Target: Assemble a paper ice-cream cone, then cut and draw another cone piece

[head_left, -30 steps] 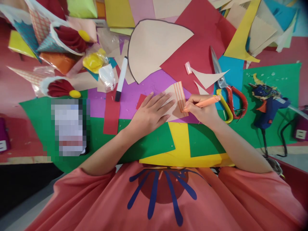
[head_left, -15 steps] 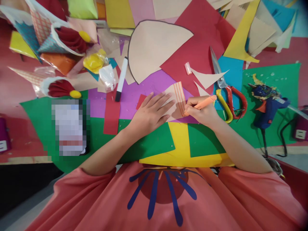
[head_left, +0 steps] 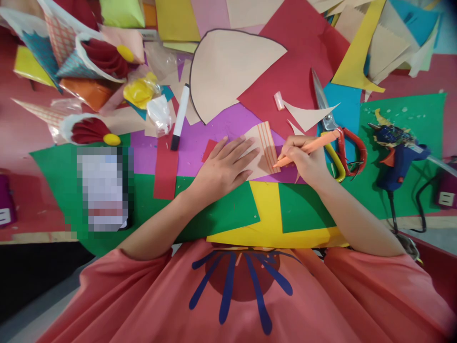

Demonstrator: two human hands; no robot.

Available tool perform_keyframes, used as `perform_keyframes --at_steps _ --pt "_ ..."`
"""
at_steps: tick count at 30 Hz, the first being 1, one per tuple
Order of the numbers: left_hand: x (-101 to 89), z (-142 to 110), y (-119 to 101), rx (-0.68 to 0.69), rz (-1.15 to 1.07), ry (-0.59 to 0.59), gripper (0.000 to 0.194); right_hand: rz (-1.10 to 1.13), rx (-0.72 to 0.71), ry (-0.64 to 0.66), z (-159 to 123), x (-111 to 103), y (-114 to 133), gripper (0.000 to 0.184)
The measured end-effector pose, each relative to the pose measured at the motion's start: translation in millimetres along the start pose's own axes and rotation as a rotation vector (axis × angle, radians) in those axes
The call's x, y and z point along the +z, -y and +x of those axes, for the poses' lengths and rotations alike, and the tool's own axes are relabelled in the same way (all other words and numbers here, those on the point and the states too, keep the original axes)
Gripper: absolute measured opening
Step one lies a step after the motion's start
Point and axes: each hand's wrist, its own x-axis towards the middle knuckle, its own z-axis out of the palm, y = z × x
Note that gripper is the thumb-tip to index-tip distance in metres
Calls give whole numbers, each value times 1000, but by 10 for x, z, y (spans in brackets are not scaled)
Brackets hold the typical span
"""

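Note:
Beneath my left hand point(head_left: 228, 164) lies a cream paper piece point(head_left: 267, 152) with several orange stripes along its right part. That hand rests flat on the paper, fingers spread, hiding the paper's left side. My right hand point(head_left: 305, 157) grips an orange marker point(head_left: 317, 143), its tip at the paper's lower right edge. Just right of this hand are scissors point(head_left: 333, 126) with red and yellow handles. A small white-pink marker cap point(head_left: 279, 101) and a curved cream scrap point(head_left: 310, 114) lie above it.
A black-outlined cream cone shape point(head_left: 228, 71) lies further back. Left are a white marker point(head_left: 180, 116), a blurred-out phone point(head_left: 103, 188) and paper cones point(head_left: 89, 59) with red filling. A glue gun point(head_left: 396, 162) with its cord lies right. Coloured paper sheets point(head_left: 217, 209) cover the table.
My right hand has shifted slightly right, and the orange marker now lies at a lower slant with more of its body showing. My left hand has stayed in place.

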Motion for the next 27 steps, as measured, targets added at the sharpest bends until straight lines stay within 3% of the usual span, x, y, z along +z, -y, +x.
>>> perform_keyframes --at_steps 5,13,27 --pt "12 -10 -4 47 19 -10 46 30 -64 -66 -19 -2 -72 26" --pt "33 -37 -11 292 103 -53 39 -122 -86 -77 -17 -8 -134 20" --pt "43 -35 -7 265 70 -30 42 -222 -117 -48 12 -13 -105 21"
